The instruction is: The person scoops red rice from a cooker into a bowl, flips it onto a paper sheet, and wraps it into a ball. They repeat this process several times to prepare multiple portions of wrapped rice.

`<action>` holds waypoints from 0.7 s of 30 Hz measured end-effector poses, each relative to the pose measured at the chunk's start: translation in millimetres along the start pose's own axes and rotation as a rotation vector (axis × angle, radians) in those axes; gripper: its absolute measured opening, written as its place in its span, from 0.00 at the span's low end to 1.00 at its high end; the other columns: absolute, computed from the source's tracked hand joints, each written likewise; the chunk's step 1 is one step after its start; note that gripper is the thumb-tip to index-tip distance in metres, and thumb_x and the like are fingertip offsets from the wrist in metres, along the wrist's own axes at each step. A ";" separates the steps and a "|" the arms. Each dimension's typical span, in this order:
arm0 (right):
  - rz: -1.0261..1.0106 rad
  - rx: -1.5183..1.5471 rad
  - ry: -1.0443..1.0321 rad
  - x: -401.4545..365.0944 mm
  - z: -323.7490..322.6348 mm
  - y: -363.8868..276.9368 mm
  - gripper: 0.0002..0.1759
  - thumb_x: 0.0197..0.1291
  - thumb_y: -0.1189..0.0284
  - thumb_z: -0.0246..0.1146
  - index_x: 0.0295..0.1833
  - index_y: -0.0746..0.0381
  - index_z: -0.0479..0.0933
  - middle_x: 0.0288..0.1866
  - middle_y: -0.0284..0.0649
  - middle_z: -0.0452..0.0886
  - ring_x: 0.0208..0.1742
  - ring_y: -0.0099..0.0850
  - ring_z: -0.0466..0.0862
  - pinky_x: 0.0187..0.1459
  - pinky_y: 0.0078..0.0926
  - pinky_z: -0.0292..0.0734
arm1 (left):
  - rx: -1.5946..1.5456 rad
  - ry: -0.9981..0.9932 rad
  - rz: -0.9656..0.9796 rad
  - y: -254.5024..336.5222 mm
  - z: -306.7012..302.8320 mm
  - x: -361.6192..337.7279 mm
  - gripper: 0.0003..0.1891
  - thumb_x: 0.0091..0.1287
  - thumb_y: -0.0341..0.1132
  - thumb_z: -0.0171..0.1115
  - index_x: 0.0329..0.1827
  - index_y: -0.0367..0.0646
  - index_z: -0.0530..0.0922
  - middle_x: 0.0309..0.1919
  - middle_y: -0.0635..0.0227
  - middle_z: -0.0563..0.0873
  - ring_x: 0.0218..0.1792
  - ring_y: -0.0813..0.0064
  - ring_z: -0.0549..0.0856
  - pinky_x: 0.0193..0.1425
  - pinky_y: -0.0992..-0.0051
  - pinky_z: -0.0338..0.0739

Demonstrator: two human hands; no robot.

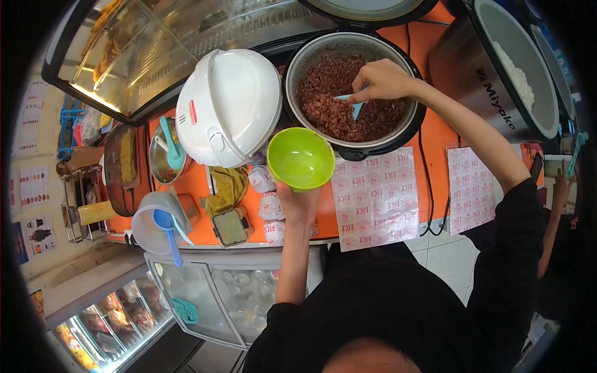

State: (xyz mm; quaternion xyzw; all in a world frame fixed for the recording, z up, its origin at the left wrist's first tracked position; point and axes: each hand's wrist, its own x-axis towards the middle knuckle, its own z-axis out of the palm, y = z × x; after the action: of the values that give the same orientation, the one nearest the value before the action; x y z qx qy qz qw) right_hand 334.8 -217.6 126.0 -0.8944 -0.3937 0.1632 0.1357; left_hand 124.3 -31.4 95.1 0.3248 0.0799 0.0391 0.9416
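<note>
My left hand (296, 204) is closed on a lime-green bowl (301, 159) with nothing in it, its open side turned up toward me. It hangs close by the front rim of a rice cooker (352, 148). Inside the cooker lies reddish-brown cooked rice (329, 74). My right hand (384, 81) reaches over the cooker, fingers wrapped round a light blue rice paddle (357, 108). The paddle's blade is among the rice, beside a heaped clump of it. A printed paper sheet (376, 199) lies on the orange counter below the cooker.
A white lidded cooker (249, 99) stands to the left, near wrapped paper bundles (272, 206) and a yellow-green cloth (227, 193). On the right are a large Miyako cooker (479, 81) holding white rice (516, 74) and another printed sheet (471, 186). Another person's hand (563, 185) shows at the far right.
</note>
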 end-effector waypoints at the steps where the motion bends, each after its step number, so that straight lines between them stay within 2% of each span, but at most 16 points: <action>1: 0.017 0.047 -0.019 -1.5 -0.2 5.6 0.20 0.50 0.50 0.61 0.23 0.56 0.81 0.15 0.36 0.73 0.21 0.32 0.75 0.25 0.31 0.64 | 0.001 -0.007 0.004 4.1 1.8 -0.7 0.43 0.49 0.61 0.65 0.64 0.49 0.61 0.60 0.64 0.68 0.62 0.61 0.66 0.69 0.56 0.56; 3: 0.062 0.113 -0.012 -6.5 -8.9 9.5 0.20 0.50 0.51 0.62 0.23 0.56 0.81 0.15 0.34 0.73 0.21 0.29 0.74 0.26 0.28 0.64 | 0.184 0.150 0.125 15.9 2.2 -1.8 0.40 0.52 0.53 0.67 0.64 0.45 0.59 0.56 0.66 0.71 0.57 0.68 0.71 0.62 0.67 0.64; 4: 0.106 0.186 -0.012 -9.5 -13.5 11.5 0.19 0.50 0.51 0.62 0.24 0.57 0.81 0.15 0.33 0.73 0.21 0.26 0.74 0.26 0.26 0.64 | 0.181 0.142 0.130 20.1 1.8 0.7 0.40 0.52 0.53 0.67 0.64 0.45 0.59 0.56 0.66 0.71 0.57 0.68 0.71 0.62 0.67 0.64; 6: 0.138 0.194 0.053 -17.6 -22.4 17.6 0.22 0.49 0.48 0.61 0.23 0.56 0.81 0.15 0.32 0.73 0.21 0.25 0.74 0.26 0.26 0.64 | 0.346 0.224 0.274 27.1 1.2 5.7 0.38 0.54 0.45 0.69 0.63 0.43 0.59 0.53 0.65 0.72 0.53 0.70 0.73 0.59 0.69 0.67; 7: 0.170 0.209 0.112 -22.2 -27.2 20.4 0.24 0.48 0.45 0.60 0.23 0.56 0.81 0.15 0.31 0.74 0.21 0.25 0.74 0.26 0.26 0.64 | 0.343 0.215 0.279 29.9 3.5 10.9 0.38 0.54 0.45 0.69 0.63 0.43 0.59 0.53 0.65 0.72 0.53 0.70 0.73 0.59 0.69 0.67; 9: 0.202 0.200 0.153 -31.7 -40.0 22.2 0.24 0.49 0.45 0.60 0.24 0.56 0.82 0.16 0.32 0.75 0.21 0.25 0.75 0.26 0.25 0.65 | 0.464 0.133 0.204 34.5 14.2 27.8 0.35 0.52 0.36 0.70 0.61 0.41 0.61 0.51 0.64 0.73 0.52 0.72 0.73 0.58 0.69 0.68; 10: 0.262 0.144 0.173 -37.9 -48.6 20.5 0.22 0.50 0.48 0.60 0.25 0.56 0.82 0.17 0.30 0.76 0.21 0.23 0.75 0.27 0.23 0.65 | 0.480 0.107 0.146 36.0 26.5 34.6 0.37 0.48 0.32 0.74 0.58 0.39 0.60 0.50 0.62 0.72 0.52 0.70 0.73 0.58 0.69 0.67; 11: 0.321 0.087 0.194 -44.1 -57.4 17.4 0.20 0.51 0.51 0.61 0.27 0.57 0.83 0.17 0.28 0.77 0.22 0.21 0.75 0.27 0.22 0.65 | 0.477 0.097 0.151 31.4 33.7 42.8 0.37 0.48 0.32 0.74 0.58 0.39 0.60 0.50 0.62 0.72 0.52 0.70 0.73 0.58 0.69 0.67; 12: 0.317 0.072 0.245 -51.6 -64.6 11.3 0.21 0.52 0.50 0.60 0.27 0.57 0.82 0.17 0.32 0.77 0.21 0.26 0.77 0.26 0.25 0.67 | 0.622 0.052 0.194 24.5 41.6 50.4 0.40 0.45 0.34 0.76 0.57 0.38 0.58 0.50 0.61 0.70 0.53 0.70 0.72 0.58 0.70 0.67; 13: 0.318 0.064 0.253 -59.1 -71.6 2.4 0.21 0.52 0.50 0.60 0.27 0.57 0.82 0.17 0.32 0.77 0.21 0.26 0.77 0.26 0.25 0.67 | 0.767 0.007 0.239 18.1 49.3 58.3 0.42 0.43 0.35 0.77 0.56 0.36 0.57 0.50 0.60 0.69 0.53 0.69 0.72 0.58 0.70 0.67; 15: 0.277 -0.220 0.502 -72.1 -82.2 -21.0 0.21 0.50 0.48 0.60 0.29 0.55 0.82 0.19 0.38 0.79 0.24 0.35 0.80 0.31 0.31 0.74 | 0.872 -0.005 0.285 2.0 54.5 77.1 0.45 0.40 0.37 0.79 0.56 0.35 0.55 0.50 0.59 0.67 0.54 0.67 0.71 0.59 0.69 0.66; 16: 0.286 -0.283 0.502 -75.9 -83.4 -35.2 0.19 0.51 0.51 0.60 0.28 0.56 0.81 0.20 0.41 0.79 0.24 0.38 0.81 0.30 0.35 0.76 | 0.980 -0.009 0.324 -5.1 58.5 84.3 0.48 0.37 0.39 0.80 0.56 0.34 0.54 0.51 0.57 0.65 0.55 0.66 0.70 0.59 0.69 0.65; 18: 0.149 -0.533 0.616 -82.1 -66.0 -58.4 0.14 0.46 0.60 0.61 0.23 0.61 0.77 0.17 0.42 0.78 0.22 0.36 0.81 0.26 0.36 0.74 | 1.049 -0.002 0.383 -11.0 79.7 89.9 0.49 0.37 0.40 0.80 0.56 0.33 0.54 0.51 0.57 0.64 0.55 0.65 0.69 0.60 0.69 0.64; 19: 0.055 -0.675 0.599 -85.3 -54.1 -70.6 0.10 0.44 0.65 0.60 0.25 0.61 0.76 0.21 0.40 0.78 0.22 0.32 0.79 0.27 0.30 0.70 | 1.124 0.017 0.438 -13.4 88.1 93.1 0.49 0.36 0.40 0.81 0.56 0.32 0.55 0.52 0.56 0.64 0.56 0.64 0.67 0.61 0.69 0.63; 20: 0.051 -0.854 0.590 -89.5 -44.4 -85.2 0.09 0.47 0.69 0.57 0.32 0.64 0.75 0.22 0.32 0.71 0.24 0.26 0.75 0.29 0.24 0.65 | 1.017 -0.017 0.414 -19.7 85.8 100.8 0.49 0.36 0.39 0.80 0.57 0.32 0.55 0.52 0.56 0.64 0.56 0.63 0.67 0.62 0.68 0.61; 21: 0.030 -1.095 0.547 -95.3 -33.3 -97.7 0.18 0.49 0.72 0.54 0.45 0.69 0.74 0.23 0.31 0.67 0.27 0.23 0.72 0.31 0.23 0.62 | 1.013 -0.025 0.415 -24.3 83.7 105.5 0.49 0.36 0.39 0.80 0.57 0.32 0.55 0.52 0.56 0.64 0.56 0.63 0.67 0.62 0.68 0.61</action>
State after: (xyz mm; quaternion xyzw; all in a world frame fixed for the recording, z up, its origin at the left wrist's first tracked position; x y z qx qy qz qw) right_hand 222.9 -228.9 210.2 -0.8490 -0.3587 -0.2967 -0.2500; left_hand 243.3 -88.0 131.9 0.7469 0.0119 0.1770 0.6408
